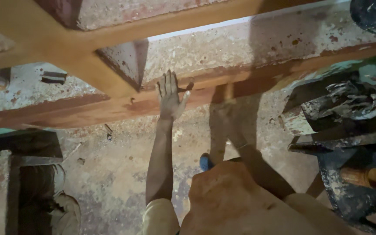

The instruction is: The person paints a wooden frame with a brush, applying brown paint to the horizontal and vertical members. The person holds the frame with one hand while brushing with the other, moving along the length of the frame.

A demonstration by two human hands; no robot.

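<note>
My left hand (170, 93) lies flat, palm down, on a long orange-brown wooden beam (88, 111) that runs across the view. Its fingers are straight and the thumb is spread to the right; it holds nothing. My right arm reaches up in shadow, and my right hand (226, 95) meets the same beam a little to the right, blurred and dark, so its grip is unclear. A second beam (109, 32) crosses above and joins a slanted piece (105, 74). Orange-brown cloth over my leg (231, 200) fills the bottom centre, with a blue shoe tip (205, 162) beside it.
The stained concrete floor (118, 174) lies beneath the frame. A dark cluttered bench (349, 139) with crumpled scraps and a wooden handle (362, 176) stands at the right. Small metal bits (108, 132) lie on the floor. Dark blocks (53, 77) sit upper left, worn objects (57, 204) lower left.
</note>
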